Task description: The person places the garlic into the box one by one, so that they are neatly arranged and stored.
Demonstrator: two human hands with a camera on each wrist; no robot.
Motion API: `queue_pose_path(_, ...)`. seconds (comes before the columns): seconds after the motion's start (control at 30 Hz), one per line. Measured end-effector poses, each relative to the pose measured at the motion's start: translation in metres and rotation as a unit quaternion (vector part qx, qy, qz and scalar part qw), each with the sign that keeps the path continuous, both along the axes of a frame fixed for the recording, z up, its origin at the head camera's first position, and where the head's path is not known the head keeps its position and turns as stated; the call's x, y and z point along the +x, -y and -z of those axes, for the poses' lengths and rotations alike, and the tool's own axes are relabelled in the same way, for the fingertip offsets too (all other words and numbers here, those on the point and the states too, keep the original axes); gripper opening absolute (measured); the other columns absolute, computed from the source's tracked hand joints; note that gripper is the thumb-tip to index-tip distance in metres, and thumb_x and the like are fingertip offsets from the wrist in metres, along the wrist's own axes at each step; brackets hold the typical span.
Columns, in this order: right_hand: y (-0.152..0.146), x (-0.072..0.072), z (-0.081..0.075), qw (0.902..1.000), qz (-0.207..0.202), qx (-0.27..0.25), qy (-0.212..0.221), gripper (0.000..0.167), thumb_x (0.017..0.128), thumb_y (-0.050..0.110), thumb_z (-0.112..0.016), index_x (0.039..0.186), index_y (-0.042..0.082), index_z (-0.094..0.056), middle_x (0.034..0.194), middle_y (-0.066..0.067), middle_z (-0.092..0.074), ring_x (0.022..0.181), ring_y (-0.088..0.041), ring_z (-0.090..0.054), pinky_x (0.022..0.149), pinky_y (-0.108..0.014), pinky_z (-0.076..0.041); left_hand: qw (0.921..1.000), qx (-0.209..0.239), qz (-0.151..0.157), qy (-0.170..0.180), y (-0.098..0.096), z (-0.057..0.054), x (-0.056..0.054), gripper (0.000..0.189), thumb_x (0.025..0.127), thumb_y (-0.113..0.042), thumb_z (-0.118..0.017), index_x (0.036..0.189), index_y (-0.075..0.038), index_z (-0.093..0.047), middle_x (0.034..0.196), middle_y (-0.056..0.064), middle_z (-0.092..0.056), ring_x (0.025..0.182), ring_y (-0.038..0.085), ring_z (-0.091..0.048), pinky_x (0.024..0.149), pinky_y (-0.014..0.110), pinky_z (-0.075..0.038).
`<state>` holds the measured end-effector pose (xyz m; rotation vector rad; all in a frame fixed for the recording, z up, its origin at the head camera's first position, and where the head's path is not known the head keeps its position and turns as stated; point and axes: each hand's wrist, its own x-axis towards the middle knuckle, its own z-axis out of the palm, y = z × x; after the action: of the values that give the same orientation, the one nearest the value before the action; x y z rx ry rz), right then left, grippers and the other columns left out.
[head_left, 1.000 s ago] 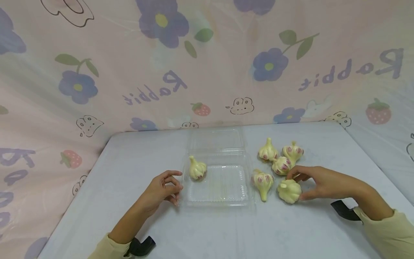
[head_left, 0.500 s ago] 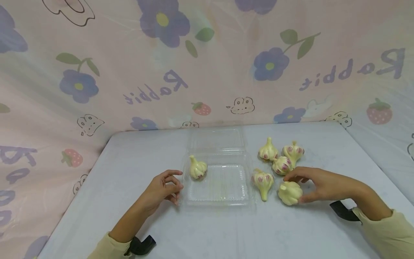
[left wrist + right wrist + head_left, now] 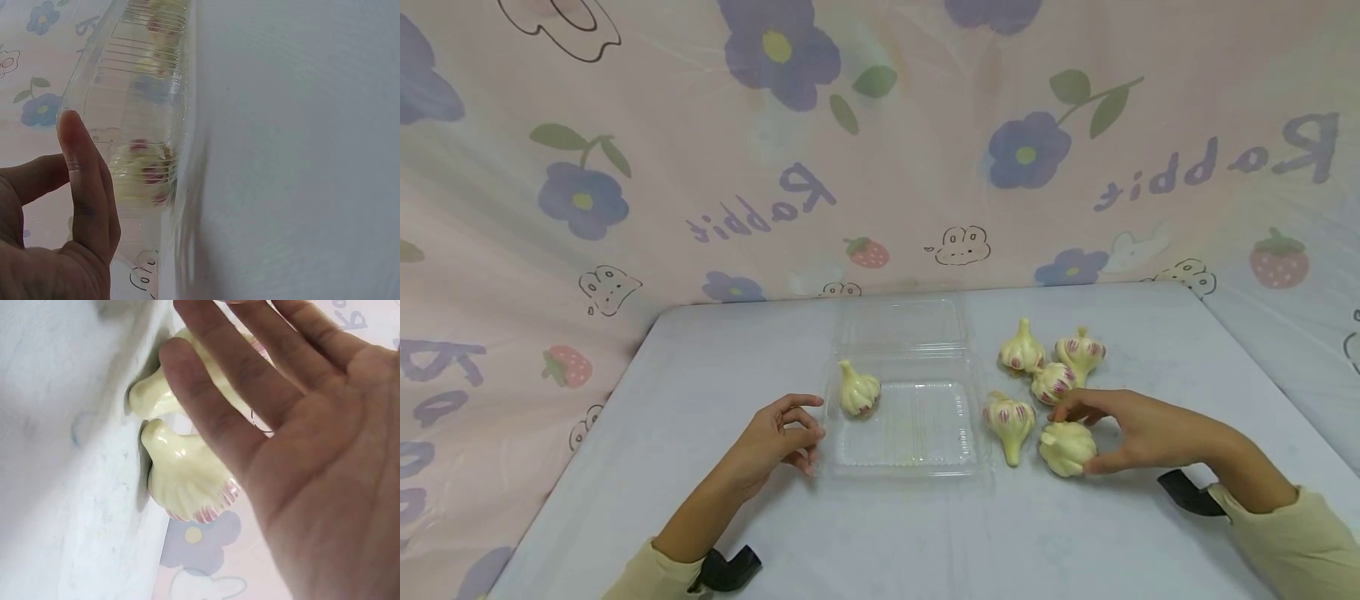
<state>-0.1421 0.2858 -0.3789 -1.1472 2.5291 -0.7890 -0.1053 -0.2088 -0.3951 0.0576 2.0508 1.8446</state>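
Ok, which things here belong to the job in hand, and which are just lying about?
Job, apparently:
pale garlic bulb at the right hand
four other garlic bulbs nearby
open clear container, one bulb inside
left hand at its edge

Just around, likely:
white tabletop
patterned curtain
black wrist pieces

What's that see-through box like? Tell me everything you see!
The box looks like thin, clear, shiny plastic with ridged walls. It lies flat on the white tabletop, its lid spread open behind it. One garlic bulb sits inside, at the back left. The left hand seems to touch the box's left rim.
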Motion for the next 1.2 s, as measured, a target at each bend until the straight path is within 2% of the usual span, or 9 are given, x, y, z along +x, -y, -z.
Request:
queue_pose_path(0.13, 0.0011, -0.0003, 0.0008, 0.9999, -0.005, -0.014, 0.002, 0.05, 0.082, 0.036, -0.082, 0.124, 0.026, -0.056, 0.125, 0.008, -0.063, 0.108, 0.0, -0.061, 0.086, -0.023, -0.055, 1.0, 0.0, 0.0, 0.0, 0.0, 0.0004, -0.0004, 0.062, 0.091, -0.008, -0.069, 0.144, 0.005, -0.038, 0.089, -0.001, -0.059, 0.061, 0.011, -0.062, 0.056, 0.028, -0.059)
queue_pose_path(0.3, 0.0028, -0.0003, 0.0014, 1.0, 0.0, -0.008, 0.002, 0.049, 0.082, 0.038, -0.081, 0.122, 0.027, -0.055, 0.123, 0.014, -0.062, 0.108, 0.001, -0.061, 0.084, -0.024, -0.055, 1.0, -0.001, -0.001, 0.0, 0.0001, 0.001, -0.0005, 0.062, 0.091, -0.007, -0.069, 0.144, 0.005, -0.038, 0.089, -0.001, -0.059, 0.062, 0.011, -0.062, 0.057, 0.028, -0.059)
queue_pose_path(0.7, 0.006, 0.0005, 0.0039, 0.9998, 0.006, 0.002, -0.021, 0.052, 0.08, 0.042, -0.082, 0.123, 0.029, -0.055, 0.12, 0.018, -0.061, 0.105, 0.001, -0.059, 0.084, -0.027, -0.053, 1.0, 0.002, -0.002, 0.003, 0.0002, 0.0016, -0.0003, 0.062, 0.091, -0.007, -0.069, 0.143, 0.005, -0.038, 0.089, -0.001, -0.06, 0.061, 0.012, -0.061, 0.056, 0.029, -0.06)
queue_pose_path(1.0, 0.0061, 0.0004, 0.0053, 0.9996, -0.006, -0.016, -0.022, 0.048, 0.08, 0.04, -0.083, 0.118, 0.032, -0.054, 0.115, 0.019, -0.061, 0.103, 0.0, -0.059, 0.084, -0.024, -0.052, 1.0, 0.002, 0.0, 0.002, 0.0, 0.0004, -0.0003, 0.062, 0.091, -0.008, -0.069, 0.143, 0.005, -0.037, 0.089, -0.001, -0.059, 0.062, 0.011, -0.061, 0.056, 0.028, -0.059)
queue_pose_path(1.2, 0.0064, 0.0016, 0.0015, 0.9993, 0.007, -0.023, -0.028, 0.046, 0.08, 0.04, -0.083, 0.114, 0.032, -0.053, 0.114, 0.018, -0.062, 0.1, 0.0, -0.059, 0.082, -0.025, -0.052, 1.0, 0.003, 0.001, 0.001, 0.0001, 0.0003, -0.0003, 0.063, 0.091, -0.007, -0.069, 0.144, 0.006, -0.037, 0.089, -0.001, -0.059, 0.062, 0.011, -0.061, 0.056, 0.028, -0.059)
